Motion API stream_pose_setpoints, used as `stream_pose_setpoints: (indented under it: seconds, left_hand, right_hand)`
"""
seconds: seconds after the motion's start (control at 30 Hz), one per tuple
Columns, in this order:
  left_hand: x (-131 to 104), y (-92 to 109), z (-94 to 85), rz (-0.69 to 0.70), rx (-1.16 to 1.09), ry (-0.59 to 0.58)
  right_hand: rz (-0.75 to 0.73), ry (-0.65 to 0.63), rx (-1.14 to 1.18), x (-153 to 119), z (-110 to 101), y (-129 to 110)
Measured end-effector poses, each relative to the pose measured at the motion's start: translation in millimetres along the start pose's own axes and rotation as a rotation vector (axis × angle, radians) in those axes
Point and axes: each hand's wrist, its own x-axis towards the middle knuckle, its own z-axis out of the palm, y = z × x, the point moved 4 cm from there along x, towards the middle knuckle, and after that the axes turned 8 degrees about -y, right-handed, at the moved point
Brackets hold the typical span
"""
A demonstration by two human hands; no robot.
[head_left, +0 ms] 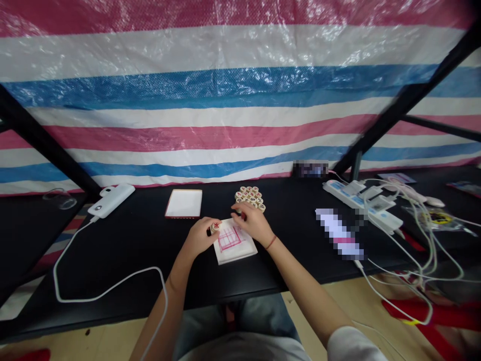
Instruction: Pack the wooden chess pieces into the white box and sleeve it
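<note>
Pale shirt before black table; left hand pinching round piece; right hand partly open; striped sheeting behind.

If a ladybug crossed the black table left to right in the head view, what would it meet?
White power bank, shallow square tray, white pad with pink grid, phone, clear plastic packet.

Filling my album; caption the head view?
Left hand holding a round piece, right hand near the stacked pieces.
</note>
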Motion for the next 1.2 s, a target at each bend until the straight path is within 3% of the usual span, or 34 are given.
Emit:
stream_pose_setpoints:
  seconds: [0.07,0.13,0.27,0.5,0.97,1.07,1.2]
  left_hand:
    - [-0.3,0.6,-0.6,-0.004,0.005,0.001]
    - [-0.6,0.8,-1.7,-0.004,0.005,0.001]
    - [-0.9,0.6,-4.1,0.003,-0.007,-0.027]
    - [-0.1,1.1,-5.3,0.016,-0.021,-0.068]
    - [1.0,1.7,-2.9,0.006,0.011,-0.090]
    - [0.9,3.2,-3.4,0.012,0.025,-0.088]
    - [-1.2,5.6,-5.3,0.017,-0.004,-0.082]
  right_hand:
    - [0.128,0.076,-0.077,11.6,-10.2,17.6]
    - [0.277,0.073,-0.187,28.3,-18.8,34.8]
    - [0.464,-0.146,-0.328,69.1,-22.0,58.9]
    - [0.596,-0.335,-0.338,108.5,-7.2,82.3]
    - [0.629,-0.467,-0.292,126.2,-7.9,93.9]
    - [0.618,-0.443,-0.268,127.4,-9.7,92.7]
    - [0.558,-0.320,-0.222,124.3,-21.6,79.3]
